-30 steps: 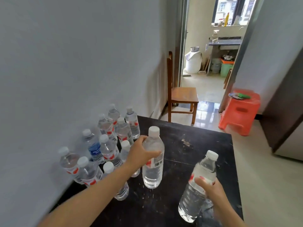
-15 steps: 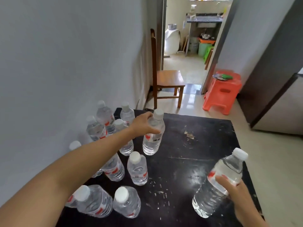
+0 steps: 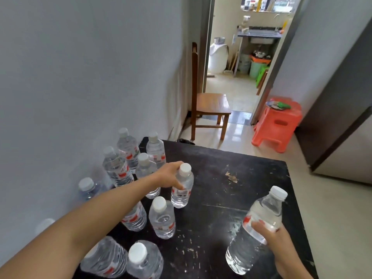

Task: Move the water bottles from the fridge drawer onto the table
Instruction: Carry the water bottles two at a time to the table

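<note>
A: The left hand (image 3: 169,176) is curling round the top of an upright bottle (image 3: 182,190), just under its white cap, isn't it?

B: Yes, the fingers and thumb are wrapping its shoulder. That bottle's base is sitting on the black table (image 3: 241,174), at the right edge of the group of bottles (image 3: 162,218).

A: And the right hand (image 3: 275,241)?

B: It is gripping a tilted bottle (image 3: 265,210) round the middle, with the fingers lying over the red-and-white label. The cap is leaning up and to the right. The bottle is hanging over the table's near right part. I cannot tell whether its base is touching the top.

A: Where is the group standing?

B: It is standing along the table's left side, against the grey wall (image 3: 80,77). The bottles are standing upright and close together, all with white caps on. The left forearm is crossing over several of them, so I am not giving a count.

A: Is anything showing past the table?

B: A wooden chair (image 3: 211,103) is standing by the wall beside a doorway (image 3: 237,83). An orange stool (image 3: 277,125) is sitting to its right, with something green lying on top.
</note>
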`<action>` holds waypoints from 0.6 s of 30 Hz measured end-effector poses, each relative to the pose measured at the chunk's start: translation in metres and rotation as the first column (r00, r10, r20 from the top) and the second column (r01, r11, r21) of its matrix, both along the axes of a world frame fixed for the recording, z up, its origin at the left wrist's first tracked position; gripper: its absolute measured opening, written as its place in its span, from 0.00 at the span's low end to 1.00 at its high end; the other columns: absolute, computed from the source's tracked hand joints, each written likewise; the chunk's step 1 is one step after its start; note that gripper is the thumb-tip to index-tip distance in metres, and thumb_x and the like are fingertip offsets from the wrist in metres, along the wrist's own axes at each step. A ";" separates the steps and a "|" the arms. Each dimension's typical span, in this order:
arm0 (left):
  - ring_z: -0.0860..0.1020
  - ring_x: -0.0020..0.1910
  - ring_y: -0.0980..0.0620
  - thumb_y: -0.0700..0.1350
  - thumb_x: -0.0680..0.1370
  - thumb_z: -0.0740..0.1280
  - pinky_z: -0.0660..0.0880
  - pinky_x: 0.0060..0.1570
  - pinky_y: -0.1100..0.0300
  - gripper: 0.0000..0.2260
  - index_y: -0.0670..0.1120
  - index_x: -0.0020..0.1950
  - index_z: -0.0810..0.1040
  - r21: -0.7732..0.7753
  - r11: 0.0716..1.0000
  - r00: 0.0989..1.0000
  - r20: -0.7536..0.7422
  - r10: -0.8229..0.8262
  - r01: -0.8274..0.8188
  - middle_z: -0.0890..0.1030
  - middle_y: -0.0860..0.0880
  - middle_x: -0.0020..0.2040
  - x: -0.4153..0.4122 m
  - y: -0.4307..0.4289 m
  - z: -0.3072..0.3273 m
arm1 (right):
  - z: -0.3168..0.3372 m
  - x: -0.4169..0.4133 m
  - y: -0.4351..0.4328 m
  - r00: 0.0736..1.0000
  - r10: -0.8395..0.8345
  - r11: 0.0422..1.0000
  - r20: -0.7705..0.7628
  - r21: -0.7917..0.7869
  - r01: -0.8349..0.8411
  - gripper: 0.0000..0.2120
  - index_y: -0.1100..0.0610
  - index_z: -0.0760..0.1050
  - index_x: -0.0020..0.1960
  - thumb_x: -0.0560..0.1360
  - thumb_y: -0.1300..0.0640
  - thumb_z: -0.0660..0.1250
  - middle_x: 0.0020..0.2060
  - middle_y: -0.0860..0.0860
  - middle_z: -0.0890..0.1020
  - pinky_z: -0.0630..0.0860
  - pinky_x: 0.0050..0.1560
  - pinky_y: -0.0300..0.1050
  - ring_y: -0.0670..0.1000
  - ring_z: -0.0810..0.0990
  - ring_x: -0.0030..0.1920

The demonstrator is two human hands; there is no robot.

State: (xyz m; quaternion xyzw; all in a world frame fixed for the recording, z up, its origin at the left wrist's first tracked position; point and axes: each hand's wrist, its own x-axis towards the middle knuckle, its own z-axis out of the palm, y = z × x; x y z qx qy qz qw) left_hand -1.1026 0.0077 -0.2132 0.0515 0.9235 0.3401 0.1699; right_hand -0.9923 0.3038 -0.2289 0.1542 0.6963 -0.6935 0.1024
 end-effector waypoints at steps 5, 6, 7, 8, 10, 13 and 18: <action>0.73 0.53 0.51 0.39 0.65 0.76 0.68 0.53 0.60 0.22 0.49 0.53 0.70 -0.043 0.998 0.998 0.023 0.053 -0.052 0.75 0.51 0.50 -0.011 -0.014 0.005 | -0.012 -0.022 -0.003 1.000 0.003 1.000 0.028 -0.024 -0.002 0.13 0.57 0.73 0.51 0.70 0.70 0.69 0.43 0.54 0.80 0.71 0.38 0.41 0.51 0.78 0.42; 0.73 0.53 0.52 0.38 0.66 0.75 0.67 0.53 0.61 0.23 0.47 0.55 0.70 -0.044 0.998 0.998 0.043 0.053 -0.051 0.75 0.51 0.51 -0.012 -0.017 0.007 | -0.016 -0.026 -0.004 0.999 0.020 1.000 0.030 -0.025 -0.019 0.14 0.58 0.73 0.52 0.69 0.68 0.71 0.44 0.55 0.81 0.72 0.39 0.42 0.52 0.79 0.44; 0.73 0.54 0.52 0.37 0.66 0.75 0.67 0.53 0.61 0.24 0.45 0.58 0.70 -0.052 0.997 0.996 0.069 0.052 -0.048 0.75 0.50 0.53 -0.011 -0.019 0.009 | -0.020 -0.030 -0.006 0.998 0.044 0.999 0.032 -0.027 -0.043 0.17 0.59 0.74 0.53 0.67 0.66 0.73 0.45 0.56 0.81 0.73 0.40 0.43 0.54 0.80 0.46; 0.72 0.55 0.52 0.36 0.66 0.74 0.68 0.54 0.60 0.26 0.45 0.61 0.69 -0.061 0.997 0.995 0.087 0.049 -0.044 0.74 0.49 0.55 -0.011 -0.020 0.010 | -0.024 -0.034 -0.007 0.997 0.065 0.997 0.039 -0.034 -0.064 0.20 0.58 0.74 0.54 0.65 0.63 0.75 0.46 0.56 0.82 0.74 0.41 0.44 0.55 0.81 0.47; 0.71 0.58 0.52 0.36 0.67 0.73 0.68 0.58 0.60 0.29 0.46 0.64 0.67 -0.077 0.996 0.994 0.098 0.042 -0.034 0.73 0.50 0.57 -0.009 -0.019 0.012 | -0.031 -0.044 -0.012 0.995 0.086 0.996 0.055 -0.028 -0.084 0.23 0.57 0.75 0.54 0.60 0.59 0.75 0.46 0.55 0.83 0.75 0.40 0.44 0.54 0.82 0.47; 0.69 0.61 0.53 0.37 0.69 0.72 0.67 0.61 0.59 0.36 0.51 0.72 0.58 -0.064 0.997 0.997 0.063 0.054 -0.050 0.68 0.53 0.61 0.000 -0.019 0.020 | -0.034 -0.063 -0.026 0.990 0.132 0.991 0.040 -0.002 -0.132 0.18 0.56 0.76 0.51 0.64 0.63 0.76 0.45 0.54 0.83 0.75 0.39 0.42 0.51 0.82 0.44; 0.75 0.58 0.53 0.41 0.71 0.71 0.73 0.62 0.54 0.25 0.52 0.66 0.70 -0.163 0.987 0.994 -0.102 -0.034 0.017 0.75 0.52 0.61 -0.003 -0.025 0.026 | -0.032 -0.120 -0.056 0.967 0.252 0.946 0.032 0.205 -0.253 0.24 0.54 0.76 0.52 0.57 0.52 0.76 0.44 0.52 0.83 0.78 0.51 0.55 0.54 0.82 0.46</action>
